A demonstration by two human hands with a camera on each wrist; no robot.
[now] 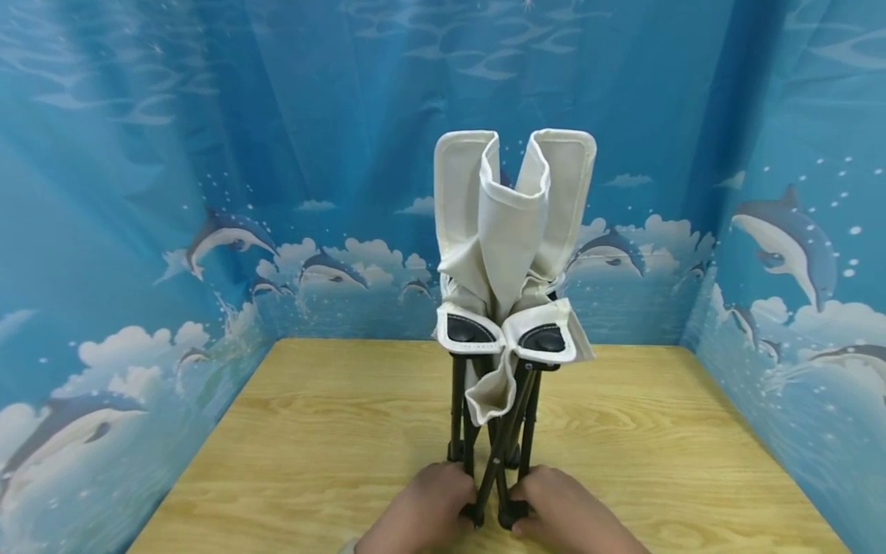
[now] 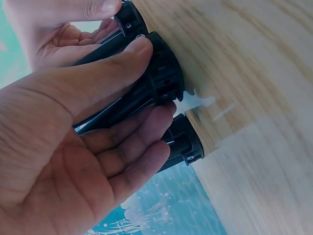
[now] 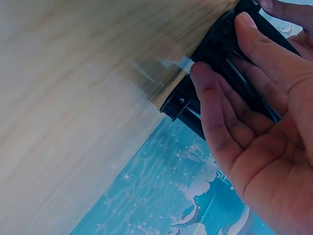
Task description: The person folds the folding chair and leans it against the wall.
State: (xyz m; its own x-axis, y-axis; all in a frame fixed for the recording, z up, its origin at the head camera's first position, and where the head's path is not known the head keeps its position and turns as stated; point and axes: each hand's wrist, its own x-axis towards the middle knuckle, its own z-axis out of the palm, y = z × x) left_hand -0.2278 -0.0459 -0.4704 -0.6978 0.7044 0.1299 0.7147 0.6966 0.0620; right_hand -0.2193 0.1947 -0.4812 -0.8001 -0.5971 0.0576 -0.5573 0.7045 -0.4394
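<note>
A folding camp chair with cream-white fabric and black legs stands upright on the wooden table, its frame drawn close together. The fabric seat and back are creased into upright folds above the frame. My left hand pinches the near left leg at its black foot cap, thumb on one side and fingers on the other. The near right leg's foot cap is pinched the same way by my right hand. Another black foot shows just beyond my left fingers.
The wood-grain table extends to both sides and behind the chair. Blue curtains with printed dolphins enclose it at the back, left and right. The far legs' feet rest on the tabletop behind my hands.
</note>
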